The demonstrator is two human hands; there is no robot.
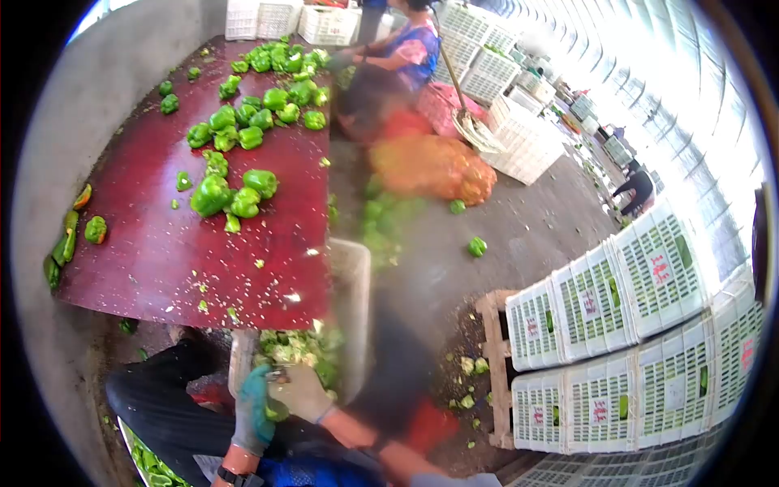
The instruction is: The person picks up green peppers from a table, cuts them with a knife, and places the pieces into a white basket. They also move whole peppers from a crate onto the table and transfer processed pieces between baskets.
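Low at the front, my hands are close together over a pale crate (pixel 355 284) of green pepper scraps (pixel 296 347). My left hand (pixel 255 410), in a teal and grey glove, is closed around a green pepper (pixel 277 408), mostly hidden by the gloves. Right against it is my right hand (pixel 302 393), in a pale glove, with its fingers curled. A small dark, metallic-looking piece (pixel 278 376) shows at its fingertips, but I cannot tell what it is. Beyond the hands, a red table (pixel 162 268) bears several whole green bell peppers (pixel 213 195) and scattered bits.
Stacked white crates (pixel 592 300) stand on a wooden pallet (pixel 497 365) at the right. Across the table a seated person (pixel 402 61) works at the pepper pile. Orange net sacks (pixel 438 166) and a loose pepper (pixel 477 246) lie on the floor. A concrete wall (pixel 61 154) borders the left.
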